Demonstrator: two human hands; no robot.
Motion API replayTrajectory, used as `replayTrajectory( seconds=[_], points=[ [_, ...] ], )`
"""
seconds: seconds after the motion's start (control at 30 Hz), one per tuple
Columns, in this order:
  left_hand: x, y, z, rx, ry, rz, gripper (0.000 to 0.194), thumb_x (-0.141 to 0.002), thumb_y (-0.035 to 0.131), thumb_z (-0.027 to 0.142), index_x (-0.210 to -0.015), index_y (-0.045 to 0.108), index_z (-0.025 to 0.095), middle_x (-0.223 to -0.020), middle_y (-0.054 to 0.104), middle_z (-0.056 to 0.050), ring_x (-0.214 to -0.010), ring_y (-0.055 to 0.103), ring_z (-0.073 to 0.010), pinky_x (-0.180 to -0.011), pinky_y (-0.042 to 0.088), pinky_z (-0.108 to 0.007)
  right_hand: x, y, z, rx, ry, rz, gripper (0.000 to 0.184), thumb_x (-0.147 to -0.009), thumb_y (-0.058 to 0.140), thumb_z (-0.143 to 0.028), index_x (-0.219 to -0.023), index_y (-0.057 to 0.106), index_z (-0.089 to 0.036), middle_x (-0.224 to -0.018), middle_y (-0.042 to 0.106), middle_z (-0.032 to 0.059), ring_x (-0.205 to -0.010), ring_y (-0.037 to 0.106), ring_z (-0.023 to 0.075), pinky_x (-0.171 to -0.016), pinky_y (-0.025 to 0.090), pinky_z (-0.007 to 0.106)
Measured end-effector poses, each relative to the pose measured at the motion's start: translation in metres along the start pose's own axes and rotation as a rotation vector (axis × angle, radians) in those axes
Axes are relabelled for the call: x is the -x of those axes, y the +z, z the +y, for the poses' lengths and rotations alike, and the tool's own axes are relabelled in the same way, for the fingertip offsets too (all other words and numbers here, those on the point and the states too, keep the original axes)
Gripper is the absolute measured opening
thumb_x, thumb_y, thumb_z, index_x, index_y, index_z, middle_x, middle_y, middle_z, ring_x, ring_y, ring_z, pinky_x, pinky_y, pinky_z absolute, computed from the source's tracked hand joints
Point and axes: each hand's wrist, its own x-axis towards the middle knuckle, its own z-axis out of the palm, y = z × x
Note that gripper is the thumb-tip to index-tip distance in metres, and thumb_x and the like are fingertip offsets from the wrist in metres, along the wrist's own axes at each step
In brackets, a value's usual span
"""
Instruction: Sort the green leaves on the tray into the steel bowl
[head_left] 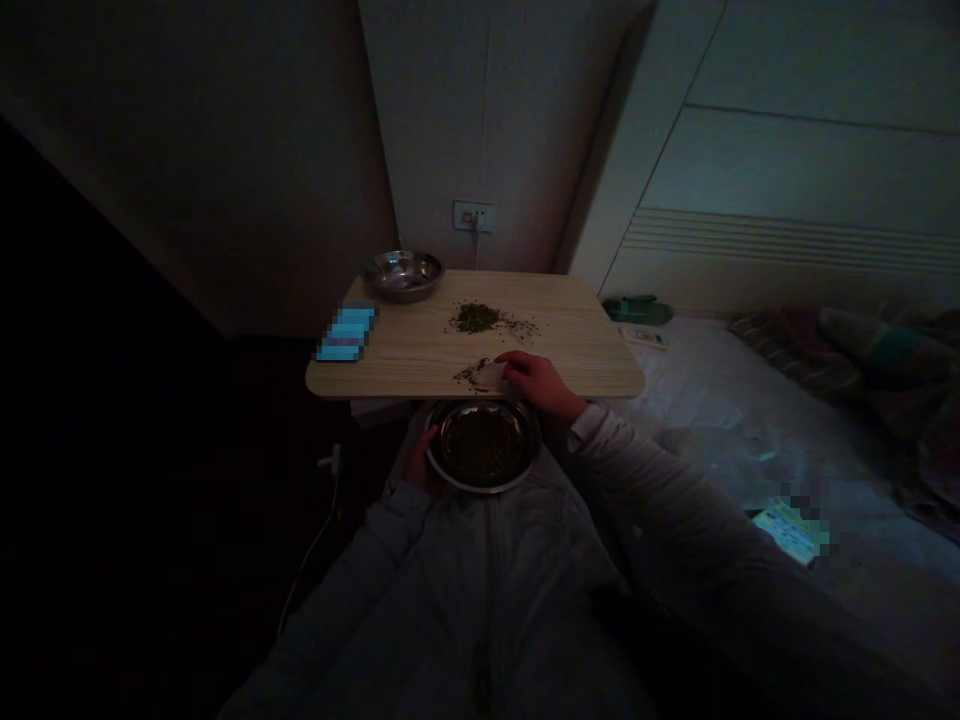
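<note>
My left hand (421, 462) is closed on the left rim of a round metal bowl (484, 489), held at my lap just below the table's front edge. Dark, small grains (480, 440) cover the bowl's bottom. Over the front of the wooden table (405, 360) is my right hand (536, 382), its fingers partly stretched and bent towards a small scatter of dark grains (474, 374). No held object shows in it, though the dim light blurs the fingertips. Farther back lies a heap of green grains (477, 318), with darker loose grains (521, 328) spread to its right.
A second metal bowl (403, 278) stands at the table's back left corner. In front of it lies a lit phone (346, 335). On the bed at right are a green bottle (637, 309), a remote (643, 338) and another lit screen (791, 532). A white cable (311, 550) hangs at left.
</note>
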Motion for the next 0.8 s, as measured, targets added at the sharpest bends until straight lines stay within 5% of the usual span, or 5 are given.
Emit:
replayTrajectory(
  seconds=[0.8],
  points=[
    [-0.0008,-0.0036,-0.0010,-0.030,0.027,-0.028,0.021,-0.079,0.053,0.027,-0.075,0.072,0.019,-0.077,0.076,-0.006,-0.107,0.063,-0.0262,-0.098,0.046,-0.037,0.0026,-0.0015,0.0008,-0.017,0.028,-0.021,0.035,-0.076,0.048,-0.016,-0.104,0.069,-0.014,-0.070,0.064,0.0005,-0.062,0.051,0.0119,-0.064,0.040,0.023]
  ],
)
